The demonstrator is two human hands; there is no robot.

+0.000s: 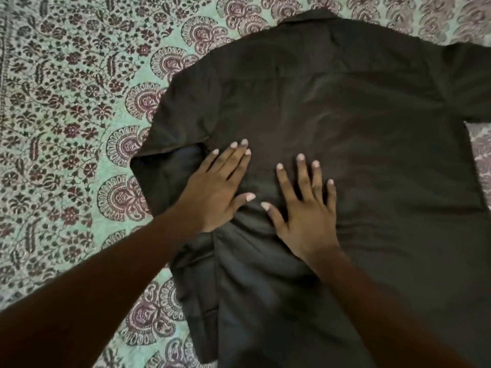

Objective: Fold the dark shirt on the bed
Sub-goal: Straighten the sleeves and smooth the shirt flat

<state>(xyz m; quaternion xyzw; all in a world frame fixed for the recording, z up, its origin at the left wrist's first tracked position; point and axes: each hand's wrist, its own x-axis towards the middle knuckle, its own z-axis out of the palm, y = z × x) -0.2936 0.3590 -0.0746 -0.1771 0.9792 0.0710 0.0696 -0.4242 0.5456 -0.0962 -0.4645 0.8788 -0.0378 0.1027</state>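
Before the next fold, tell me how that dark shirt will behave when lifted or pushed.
The dark shirt looks thin and floppy: it wrinkles beside the right hand. Pushed, it will probably bunch, as near the left hand. Lifted, its sleeve would likely droop.

Looks like a bedroom in someone's home. The whole view is filled by a bed (79, 128) covered in a printed cotton spread, pale green with dark maroon paisley and flower motifs in curving rows. A dark shirt (345, 128) is laid out flat on it, back side up, collar at the far end. Soft, dim indoor light, nothing workshop or office about it.
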